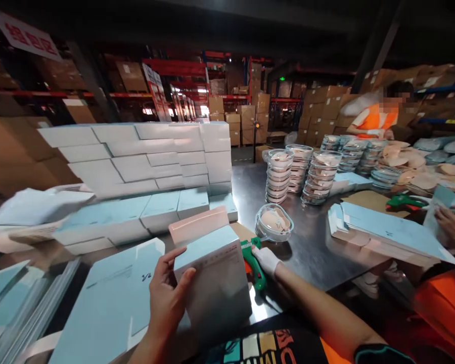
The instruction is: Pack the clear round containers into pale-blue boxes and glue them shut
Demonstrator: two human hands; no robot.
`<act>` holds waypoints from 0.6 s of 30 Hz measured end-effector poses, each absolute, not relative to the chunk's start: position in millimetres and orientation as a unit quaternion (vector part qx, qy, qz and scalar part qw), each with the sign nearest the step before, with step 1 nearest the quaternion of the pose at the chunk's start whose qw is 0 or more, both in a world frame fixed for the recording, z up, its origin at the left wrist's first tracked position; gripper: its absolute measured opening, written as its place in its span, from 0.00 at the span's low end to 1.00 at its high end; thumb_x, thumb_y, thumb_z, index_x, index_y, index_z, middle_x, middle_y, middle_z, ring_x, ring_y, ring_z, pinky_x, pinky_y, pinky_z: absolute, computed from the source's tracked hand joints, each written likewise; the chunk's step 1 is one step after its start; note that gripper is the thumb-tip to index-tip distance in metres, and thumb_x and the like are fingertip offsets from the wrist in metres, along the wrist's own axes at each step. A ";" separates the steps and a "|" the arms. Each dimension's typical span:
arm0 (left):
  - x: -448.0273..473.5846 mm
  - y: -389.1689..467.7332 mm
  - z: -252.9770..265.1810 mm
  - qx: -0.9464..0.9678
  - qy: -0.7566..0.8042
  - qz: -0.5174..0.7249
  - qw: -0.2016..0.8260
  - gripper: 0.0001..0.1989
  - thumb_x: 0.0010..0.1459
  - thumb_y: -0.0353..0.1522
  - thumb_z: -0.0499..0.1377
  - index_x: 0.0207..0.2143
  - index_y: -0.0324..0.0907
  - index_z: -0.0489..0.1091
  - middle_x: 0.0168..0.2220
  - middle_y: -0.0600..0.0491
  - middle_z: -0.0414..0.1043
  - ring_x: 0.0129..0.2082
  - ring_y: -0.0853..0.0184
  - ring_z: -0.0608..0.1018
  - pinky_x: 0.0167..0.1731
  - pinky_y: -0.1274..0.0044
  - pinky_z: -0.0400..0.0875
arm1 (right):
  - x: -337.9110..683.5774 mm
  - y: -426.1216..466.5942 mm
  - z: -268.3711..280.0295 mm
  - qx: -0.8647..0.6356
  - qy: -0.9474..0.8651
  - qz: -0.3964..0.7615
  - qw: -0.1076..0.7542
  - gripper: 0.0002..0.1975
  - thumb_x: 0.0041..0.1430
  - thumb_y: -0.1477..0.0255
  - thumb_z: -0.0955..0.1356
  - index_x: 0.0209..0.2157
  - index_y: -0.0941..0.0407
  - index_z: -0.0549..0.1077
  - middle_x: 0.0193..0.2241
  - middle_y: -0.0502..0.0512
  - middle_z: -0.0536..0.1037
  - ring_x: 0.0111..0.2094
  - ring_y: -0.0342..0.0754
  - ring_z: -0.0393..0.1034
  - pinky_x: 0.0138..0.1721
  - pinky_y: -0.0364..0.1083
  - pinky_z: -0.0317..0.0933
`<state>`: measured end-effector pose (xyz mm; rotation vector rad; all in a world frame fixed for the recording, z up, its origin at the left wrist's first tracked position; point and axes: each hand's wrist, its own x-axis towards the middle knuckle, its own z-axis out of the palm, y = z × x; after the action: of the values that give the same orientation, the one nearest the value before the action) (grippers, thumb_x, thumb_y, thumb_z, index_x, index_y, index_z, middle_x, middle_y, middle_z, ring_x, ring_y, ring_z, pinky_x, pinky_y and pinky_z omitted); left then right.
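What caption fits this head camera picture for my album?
Left hand holds an open light-blue carton while the right hand grips a green tape dispenser beside a clear lidded container.

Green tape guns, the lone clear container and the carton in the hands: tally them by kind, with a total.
Green tape guns: 2, one under the right hand at, one farther right at
Lone clear container: 1
Folded carton in left hand: 1
Total: 4

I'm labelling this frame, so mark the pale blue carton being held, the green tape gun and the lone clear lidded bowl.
Pale blue carton (212,283), head view, front panel.
Green tape gun (255,270), head view, handle.
Clear lidded bowl (274,222), head view, lid top.
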<state>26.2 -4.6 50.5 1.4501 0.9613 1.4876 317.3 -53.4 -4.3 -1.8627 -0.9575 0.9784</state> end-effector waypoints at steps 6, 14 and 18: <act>37.3 -2.4 48.4 0.565 0.365 0.586 0.453 0.36 0.46 0.57 0.76 0.48 0.42 0.79 0.46 0.44 0.82 0.45 0.53 0.83 0.41 0.71 0.79 | 314.0 -67.4 35.9 -0.678 -0.466 0.299 0.484 0.31 0.62 0.38 0.67 0.41 0.54 0.77 0.43 0.66 0.83 0.53 0.63 0.79 0.58 0.58 0.71; 48.1 -3.1 41.6 0.616 0.274 0.594 0.439 0.26 0.52 0.52 0.76 0.46 0.44 0.82 0.45 0.46 0.82 0.45 0.59 0.85 0.44 0.76 0.81 | 266.3 -78.8 109.7 -0.448 -0.531 0.425 0.580 0.37 0.64 0.43 0.74 0.66 0.50 0.73 0.54 0.60 0.82 0.54 0.60 0.78 0.61 0.58 0.71; 51.7 1.2 37.1 0.609 0.249 0.593 0.465 0.25 0.56 0.50 0.75 0.46 0.44 0.79 0.56 0.42 0.80 0.53 0.55 0.84 0.48 0.73 0.81 | 281.1 -77.8 96.0 -0.417 -0.606 0.371 0.567 0.48 0.55 0.38 0.78 0.67 0.54 0.71 0.60 0.65 0.79 0.60 0.63 0.76 0.65 0.60 0.68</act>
<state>51.7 1.2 37.1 1.4955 0.6114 1.4561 281.1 -77.8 96.0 -0.9811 -1.4238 0.8722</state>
